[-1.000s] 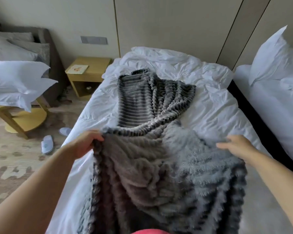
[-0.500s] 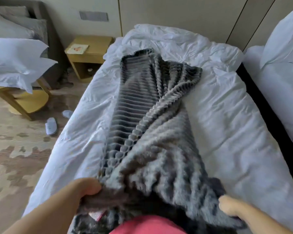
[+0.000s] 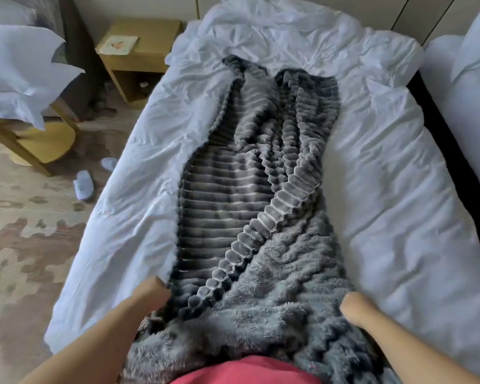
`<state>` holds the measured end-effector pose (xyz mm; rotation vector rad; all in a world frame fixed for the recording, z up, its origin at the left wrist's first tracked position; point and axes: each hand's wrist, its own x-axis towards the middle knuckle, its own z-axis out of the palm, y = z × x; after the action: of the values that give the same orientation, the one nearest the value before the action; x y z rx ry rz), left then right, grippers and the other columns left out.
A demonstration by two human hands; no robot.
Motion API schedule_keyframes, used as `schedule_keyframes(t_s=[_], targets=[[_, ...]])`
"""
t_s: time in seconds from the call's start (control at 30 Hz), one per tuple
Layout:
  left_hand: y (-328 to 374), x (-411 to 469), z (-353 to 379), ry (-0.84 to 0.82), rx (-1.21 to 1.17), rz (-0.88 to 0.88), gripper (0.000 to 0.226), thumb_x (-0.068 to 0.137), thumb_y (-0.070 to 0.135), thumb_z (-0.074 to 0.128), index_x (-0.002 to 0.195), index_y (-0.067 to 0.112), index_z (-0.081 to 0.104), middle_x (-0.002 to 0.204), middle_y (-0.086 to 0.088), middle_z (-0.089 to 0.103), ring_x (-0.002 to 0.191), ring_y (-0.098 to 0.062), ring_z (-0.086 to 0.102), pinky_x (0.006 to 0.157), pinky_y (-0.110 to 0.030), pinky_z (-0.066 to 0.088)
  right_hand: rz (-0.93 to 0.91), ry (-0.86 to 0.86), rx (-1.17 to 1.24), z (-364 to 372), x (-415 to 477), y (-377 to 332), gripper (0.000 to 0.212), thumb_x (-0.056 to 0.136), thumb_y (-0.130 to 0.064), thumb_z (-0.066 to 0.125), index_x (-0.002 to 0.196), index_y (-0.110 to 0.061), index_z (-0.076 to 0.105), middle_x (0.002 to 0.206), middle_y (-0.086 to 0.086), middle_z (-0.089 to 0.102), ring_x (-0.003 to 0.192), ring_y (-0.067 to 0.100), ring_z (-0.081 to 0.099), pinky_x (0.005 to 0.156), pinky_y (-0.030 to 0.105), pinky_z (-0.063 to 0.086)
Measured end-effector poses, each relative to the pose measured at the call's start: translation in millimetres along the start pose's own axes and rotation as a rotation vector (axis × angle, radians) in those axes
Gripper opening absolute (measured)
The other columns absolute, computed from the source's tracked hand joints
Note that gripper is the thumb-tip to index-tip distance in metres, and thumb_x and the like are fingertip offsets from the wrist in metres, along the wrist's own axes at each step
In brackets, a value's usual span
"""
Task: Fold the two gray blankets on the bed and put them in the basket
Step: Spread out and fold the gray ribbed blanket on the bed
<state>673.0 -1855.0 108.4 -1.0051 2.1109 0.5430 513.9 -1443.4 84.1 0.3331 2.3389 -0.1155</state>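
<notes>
While both arms reach forward, the left hand [image 3: 153,292] and right hand [image 3: 355,306], well apart, each grip the near end of the gray blanket [image 3: 261,217], which lies lengthwise along the bed [image 3: 394,176].
Beside the bed on the left are a wooden nightstand [image 3: 147,51] and white slippers [image 3: 83,185] on the carpet.

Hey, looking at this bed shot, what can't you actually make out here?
Basket: nowhere in the head view.
Second blanket: the gray blanket bunches over itself, so one or two cannot be told.
Fingers of the left hand and right hand: buried in its folds.
Card on the nightstand: print too small.
Blanket's near end: cut off by the bottom edge and red clothing.
</notes>
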Motion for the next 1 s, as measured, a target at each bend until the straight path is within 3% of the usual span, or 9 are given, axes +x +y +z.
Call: schedule_keyframes(t_s=[0.13, 0.27, 0.4, 0.53, 0.63, 0.73, 0.8, 0.87, 1.0], targets=[[31, 16, -11, 0.105, -0.136, 0.094, 0.014, 0.083, 0.015, 0.054, 0.088, 0.021, 0.066, 0.082, -0.005, 0.067, 0.069, -0.019, 0.057, 0.064, -0.026, 0.047, -0.171, -0.101, -0.02, -20, -4, -58, 0.019, 0.093, -0.015, 0.043, 0.084, -0.013, 0.06, 0.089, 0.011, 0.059, 0.079, 0.02, 0.049, 0.074, 0.026, 0.043], [68, 44, -7, 0.047, -0.2, 0.199, 0.014, 0.084, 0.02, 0.054, 0.087, 0.029, 0.063, 0.067, 0.011, 0.059, 0.057, -0.008, 0.053, 0.051, -0.016, 0.04, -0.257, -0.189, 0.194, -26, 9, -113, 0.021, 0.094, -0.019, 0.045, 0.086, -0.01, 0.063, 0.08, 0.007, 0.06, 0.077, 0.022, 0.054, 0.066, 0.029, 0.037], [102, 82, 17, -0.025, -0.293, 0.268, 0.021, 0.087, 0.025, 0.055, 0.107, 0.023, 0.062, 0.081, 0.012, 0.061, 0.07, -0.008, 0.056, 0.051, -0.012, 0.037, -0.204, -0.205, 0.621, -22, 43, -171, 0.02, 0.096, -0.01, 0.047, 0.104, -0.006, 0.065, 0.077, 0.006, 0.062, 0.066, 0.018, 0.058, 0.061, 0.028, 0.047], [127, 110, 60, -0.142, -0.358, 0.31, 0.041, 0.084, 0.021, 0.061, 0.125, 0.023, 0.053, 0.115, 0.001, 0.065, 0.097, -0.016, 0.061, 0.079, -0.022, 0.044, -0.001, -0.254, 1.018, 3, 84, -213, 0.013, 0.096, -0.017, 0.054, 0.101, -0.006, 0.059, 0.107, 0.019, 0.063, 0.096, 0.03, 0.065, 0.079, 0.035, 0.054], [138, 120, 83, -0.221, -0.236, 0.341, 0.06, 0.081, 0.036, 0.067, 0.135, 0.021, 0.044, 0.128, -0.004, 0.059, 0.116, -0.024, 0.056, 0.091, -0.028, 0.043, 0.148, -0.184, 1.151, 11, 110, -226, 0.049, 0.086, -0.032, 0.07, 0.123, -0.006, 0.053, 0.123, 0.012, 0.058, 0.09, 0.024, 0.064, 0.064, 0.028, 0.052], [146, 124, 83, -0.19, -0.111, 0.311, 0.066, 0.076, 0.052, 0.067, 0.128, 0.02, 0.042, 0.12, -0.006, 0.061, 0.11, -0.028, 0.058, 0.083, -0.034, 0.048, 0.162, -0.131, 1.331, 4, 121, -243, 0.049, 0.083, -0.02, 0.073, 0.125, -0.006, 0.054, 0.12, 0.013, 0.062, 0.098, 0.026, 0.064, 0.072, 0.036, 0.056], [153, 124, 74, -0.175, -0.096, 0.276, 0.071, 0.073, 0.066, 0.062, 0.123, 0.021, 0.04, 0.113, -0.003, 0.064, 0.104, -0.027, 0.061, 0.074, -0.033, 0.045, 0.075, -0.042, 1.275, -5, 115, -265, 0.043, 0.081, -0.02, 0.072, 0.118, -0.007, 0.056, 0.116, 0.011, 0.063, 0.099, 0.025, 0.063, 0.085, 0.04, 0.054], [156, 123, 56, -0.147, -0.153, 0.247, 0.071, 0.071, 0.073, 0.057, 0.119, 0.023, 0.04, 0.108, -0.001, 0.066, 0.102, -0.026, 0.063, 0.073, -0.032, 0.045, -0.065, 0.028, 1.254, -19, 99, -298, 0.024, 0.079, -0.022, 0.072, 0.096, -0.013, 0.059, 0.101, 0.004, 0.066, 0.088, 0.018, 0.064, 0.077, 0.033, 0.053], [146, 126, 6, 0.084, -0.308, 0.328, 0.02, 0.085, 0.039, 0.049, 0.098, 0.024, 0.046, 0.098, -0.004, 0.068, 0.095, -0.03, 0.062, 0.069, -0.034, 0.047, -0.399, 0.089, 1.279, -52, 59, -383, 0.019, 0.075, -0.029, 0.072, 0.086, -0.025, 0.058, 0.089, -0.01, 0.066, 0.075, 0.001, 0.066, 0.067, 0.022, 0.052]])
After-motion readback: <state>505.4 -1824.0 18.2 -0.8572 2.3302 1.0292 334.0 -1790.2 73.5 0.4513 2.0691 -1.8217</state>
